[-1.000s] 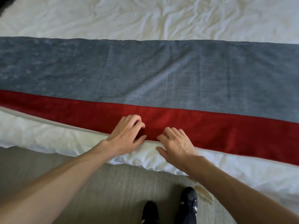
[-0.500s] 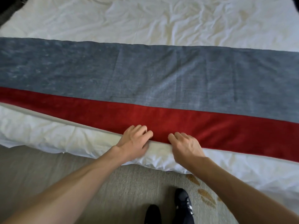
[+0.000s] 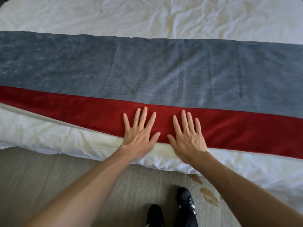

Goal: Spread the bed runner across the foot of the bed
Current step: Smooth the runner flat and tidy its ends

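Fingers (image 3: 144, 117) splayed, left hand (image 3: 139, 135) and right hand (image 3: 188, 138) flat on bed runner (image 3: 164, 71), white-striped shoe (image 3: 186, 203) below

a second ago both hands were curled at the near edge of the bed runner (image 3: 164, 71), fingers bent on its red band (image 3: 246, 128). now the left hand (image 3: 139, 133) and right hand (image 3: 188, 136) lie flat on that band, fingers (image 3: 144, 115) straight and spread, reaching further in from the bed's (image 3: 49, 136) foot edge.
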A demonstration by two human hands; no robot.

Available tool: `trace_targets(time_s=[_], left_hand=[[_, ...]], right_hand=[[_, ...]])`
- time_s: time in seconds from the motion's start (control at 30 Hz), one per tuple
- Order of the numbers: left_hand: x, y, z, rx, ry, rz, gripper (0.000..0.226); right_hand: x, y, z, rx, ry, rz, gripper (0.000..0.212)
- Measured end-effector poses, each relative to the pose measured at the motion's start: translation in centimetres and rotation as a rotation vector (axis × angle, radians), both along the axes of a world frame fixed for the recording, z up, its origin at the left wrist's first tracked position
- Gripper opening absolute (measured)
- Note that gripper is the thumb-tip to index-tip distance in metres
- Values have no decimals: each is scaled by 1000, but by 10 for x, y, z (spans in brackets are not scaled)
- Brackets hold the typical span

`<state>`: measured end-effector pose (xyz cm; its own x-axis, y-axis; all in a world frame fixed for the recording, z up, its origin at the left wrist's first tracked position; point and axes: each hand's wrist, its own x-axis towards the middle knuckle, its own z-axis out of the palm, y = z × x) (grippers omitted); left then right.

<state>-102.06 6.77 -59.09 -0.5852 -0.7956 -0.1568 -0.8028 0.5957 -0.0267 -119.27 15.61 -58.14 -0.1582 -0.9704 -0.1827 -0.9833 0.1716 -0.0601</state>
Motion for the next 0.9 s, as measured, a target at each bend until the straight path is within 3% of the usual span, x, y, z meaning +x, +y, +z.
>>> trace_targets(time_s=[0.23, 0.4, 0.6, 0.9], left_hand=[[11, 1, 3, 11, 37, 33, 71], [16, -19, 26, 2, 107, -27, 72], [29, -69, 49, -5, 131, -33, 69], [0, -159, 44, -3, 107, 8, 68]], right_hand=[[1, -1, 8, 28, -20, -9, 71], [0, -11, 26, -21, -111, 10, 60], [6, -52, 44, -137, -156, -79, 55], [-31, -131, 41, -127, -121, -53, 53]])
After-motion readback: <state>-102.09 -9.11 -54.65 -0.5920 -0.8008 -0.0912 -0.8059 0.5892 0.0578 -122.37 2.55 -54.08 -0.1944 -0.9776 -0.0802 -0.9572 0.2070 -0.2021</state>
